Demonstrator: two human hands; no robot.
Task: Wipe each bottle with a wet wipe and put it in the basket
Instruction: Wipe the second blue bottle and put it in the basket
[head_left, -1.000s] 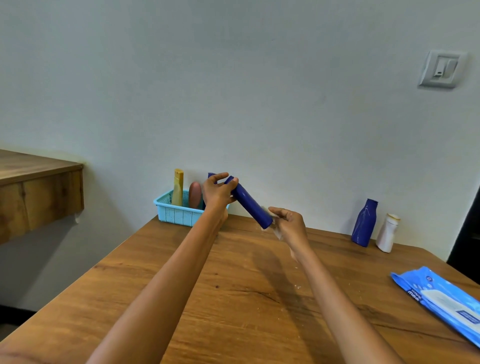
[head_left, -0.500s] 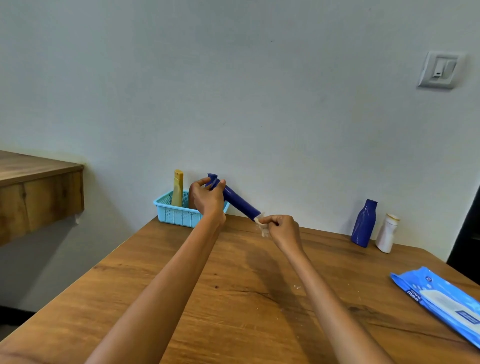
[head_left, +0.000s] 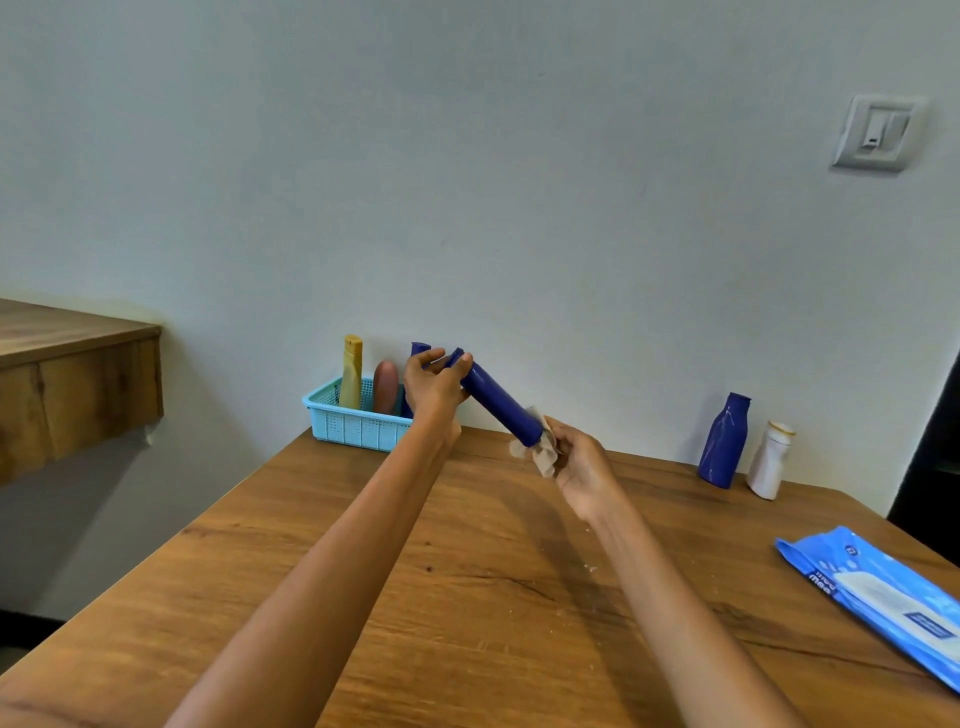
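Observation:
A long dark blue bottle (head_left: 496, 399) slants in the air above the table's far side. My left hand (head_left: 431, 387) grips its upper end next to the basket. My right hand (head_left: 579, 460) pinches a crumpled wet wipe (head_left: 540, 449) against the bottle's lower end. The light blue basket (head_left: 353, 423) stands by the wall and holds a yellow bottle (head_left: 351, 370), a brown one (head_left: 385, 387) and a blue one (head_left: 418, 349) partly hidden by my left hand. At the far right stand a dark blue bottle (head_left: 723, 439) and a white bottle (head_left: 770, 460).
A blue pack of wet wipes (head_left: 883, 597) lies at the table's right edge. The wooden table (head_left: 467, 597) meets the wall at the back. A wooden shelf (head_left: 67, 374) juts out at the left. A wall switch (head_left: 878, 132) sits upper right.
The right hand with the wipe has worked around the bottle's lower end, closing over it, then opening out with the wipe showing. The left hand keeps the upper end by the basket.

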